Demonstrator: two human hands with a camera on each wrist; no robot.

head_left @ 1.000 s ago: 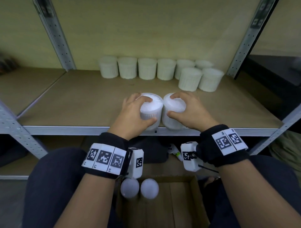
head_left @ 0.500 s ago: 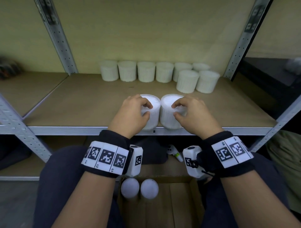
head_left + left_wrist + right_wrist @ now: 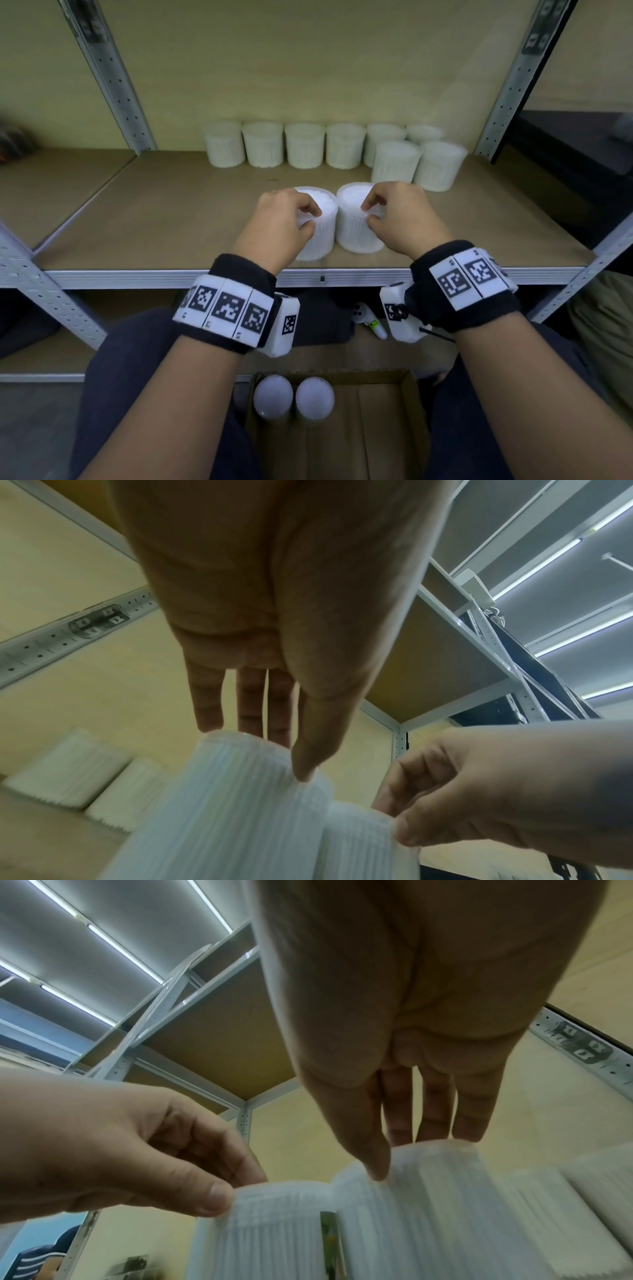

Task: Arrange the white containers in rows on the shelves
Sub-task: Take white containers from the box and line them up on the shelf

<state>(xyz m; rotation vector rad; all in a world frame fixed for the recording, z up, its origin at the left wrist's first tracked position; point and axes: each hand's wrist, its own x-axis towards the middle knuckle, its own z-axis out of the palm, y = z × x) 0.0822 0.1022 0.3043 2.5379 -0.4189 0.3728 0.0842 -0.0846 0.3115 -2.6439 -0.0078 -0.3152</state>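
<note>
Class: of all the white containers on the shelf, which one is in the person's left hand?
The left front container, pinched at its top by the left hand. It stands beside the right hand's container, forward of the back rows.

The far-right back-row container (image 3: 424,132) is mostly hidden behind the two in front. Both wrist views blur the ribbed sides, and the cardboard box (image 3: 383,428) gets cut off at the near edge.
</note>
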